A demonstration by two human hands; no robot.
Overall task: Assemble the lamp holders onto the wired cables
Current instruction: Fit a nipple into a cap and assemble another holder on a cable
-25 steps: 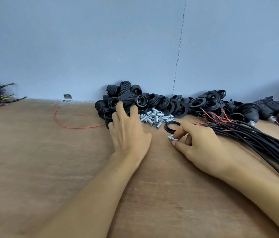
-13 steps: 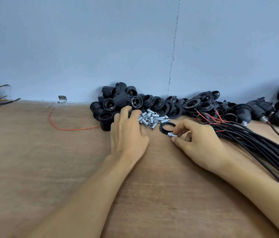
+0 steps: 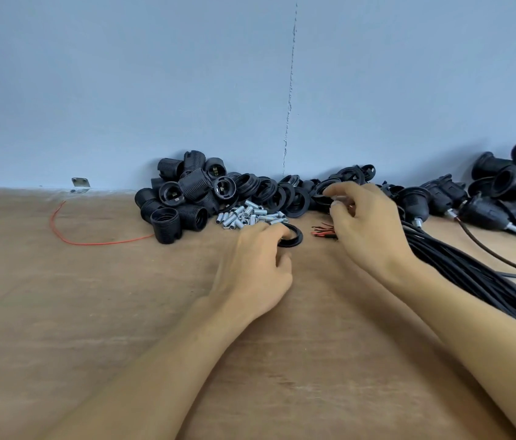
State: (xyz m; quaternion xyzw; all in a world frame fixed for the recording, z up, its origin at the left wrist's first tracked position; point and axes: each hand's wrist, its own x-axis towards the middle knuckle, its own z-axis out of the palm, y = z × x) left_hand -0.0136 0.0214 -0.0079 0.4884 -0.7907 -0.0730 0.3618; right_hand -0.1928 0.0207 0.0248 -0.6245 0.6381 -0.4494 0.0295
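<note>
Lamp holders (image 3: 183, 195), black and ribbed, lie heaped at the back of the counter (image 3: 91, 312), against the wall (image 3: 155, 74). The counter is bare brown plywood. The wall is plain blue, with a thin vertical crack (image 3: 290, 90) running up from behind the heap. A small metal bracket (image 3: 80, 182) sits where wall and counter meet.

Orientation of the holders is mixed. Most lie on their sides with the long axis roughly level, and several open mouths face the camera. One front holder (image 3: 166, 225) stands nearly upright, mouth up.

Black rings (image 3: 269, 192) are heaped just right of the holders. Short metal tubes (image 3: 247, 215) lie scattered in front of both heaps. Holders already fitted to cables (image 3: 488, 211) lie at far right.

The cable bundle (image 3: 472, 274) runs diagonally from the lower right toward the centre. Its stripped red ends (image 3: 323, 230) point left. A single red wire (image 3: 91, 241) curves across the counter at left.

A loose ring (image 3: 293, 235) lies flat between the tubes and the stripped ends. The left grip (image 3: 260, 265) rests on the counter: its forefinger curls over the ring's left rim and its thumb sits at the near edge.

The right grip (image 3: 367, 223) hovers above the stripped ends, thumb and forefinger brought close together. Motion blur hides the fingertips, so whether they pinch anything cannot be told.
</note>
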